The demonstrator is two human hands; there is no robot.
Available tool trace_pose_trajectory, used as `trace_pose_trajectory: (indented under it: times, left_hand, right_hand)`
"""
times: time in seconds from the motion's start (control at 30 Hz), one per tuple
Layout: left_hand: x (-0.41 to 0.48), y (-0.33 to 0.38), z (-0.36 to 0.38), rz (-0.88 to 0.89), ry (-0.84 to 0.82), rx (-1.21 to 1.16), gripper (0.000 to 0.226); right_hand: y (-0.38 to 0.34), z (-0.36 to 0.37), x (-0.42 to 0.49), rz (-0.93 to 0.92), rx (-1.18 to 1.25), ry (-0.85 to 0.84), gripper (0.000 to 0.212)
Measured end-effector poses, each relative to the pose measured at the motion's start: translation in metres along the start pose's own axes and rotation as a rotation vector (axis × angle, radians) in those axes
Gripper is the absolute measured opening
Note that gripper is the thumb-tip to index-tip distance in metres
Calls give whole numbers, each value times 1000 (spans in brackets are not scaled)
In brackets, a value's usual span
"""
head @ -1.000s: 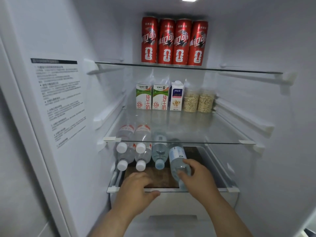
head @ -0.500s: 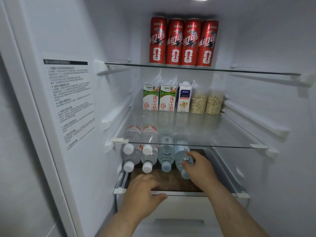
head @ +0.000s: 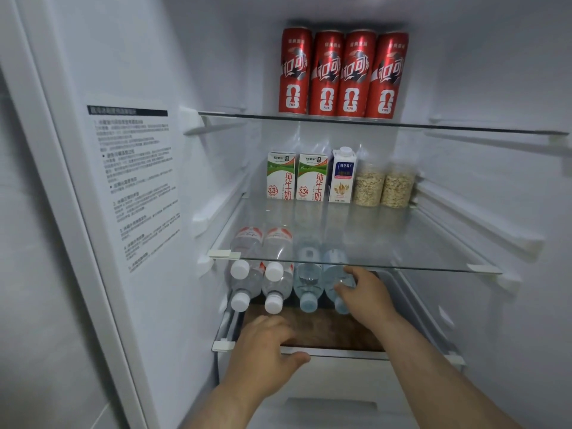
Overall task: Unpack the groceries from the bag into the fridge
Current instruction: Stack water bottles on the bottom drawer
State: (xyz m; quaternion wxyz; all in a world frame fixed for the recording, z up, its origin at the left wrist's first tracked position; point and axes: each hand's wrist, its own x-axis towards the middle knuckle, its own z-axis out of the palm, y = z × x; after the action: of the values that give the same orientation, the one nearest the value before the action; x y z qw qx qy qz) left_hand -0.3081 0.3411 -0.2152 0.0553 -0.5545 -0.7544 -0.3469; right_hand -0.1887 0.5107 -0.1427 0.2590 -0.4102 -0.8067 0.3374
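1. Placement of a water bottle (head: 334, 278) on the lowest shelf (head: 328, 334) of the fridge is judged to be the step in hand. The bag is not seen in this view.
2. The bottle is laid on its side, cap toward the door, at the right end of a row. It is just beside another blue-capped bottle (head: 306, 284), and white-capped bottles (head: 247, 281) are stacked further left.
3. The right hand (head: 368, 294) is curled over the bottle near its shoulder, and the bottle is gripped from above.
4. The left hand (head: 266, 348) is rested on the shelf's front edge, fingers fairly flat on top and thumb against the rim. Nothing else is held by it.
5. Next, a release is called for, once the bottle is settled against its neighbour. A round bottle could roll toward the free space at the right. The hand must then be drawn out beneath the glass shelf (head: 387, 266) without the row being knocked.
6. Cans (head: 342, 75), cartons (head: 294, 178) and jars (head: 383, 187) are already stood on the upper shelves, so the task is judged well along.
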Motion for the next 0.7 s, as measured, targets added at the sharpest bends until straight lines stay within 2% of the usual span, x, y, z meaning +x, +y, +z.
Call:
trace_pose_trajectory:
  times: [0.2,0.3,0.4,0.53,0.7]
  left_hand:
    - [-1,4,-3,-15,-9,15,40]
    - [-1,5,-4,-25,-12,11,40]
    - [-2,6,-4,-33,-14,9,38]
    - [-3,7,-3,-49,-7,5,36]
    - [-4,8,-3,-63,-7,1,35]
  right_hand:
    - [5,-3,-13,-83,83,-75,25]
    - [13,-1,-24,-123,121,-29,25]
    - [23,1,-38,-79,78,15,31]
    - [36,3,-49,-72,33,43,23]
    - [37,-3,-37,-31,1,29,39]
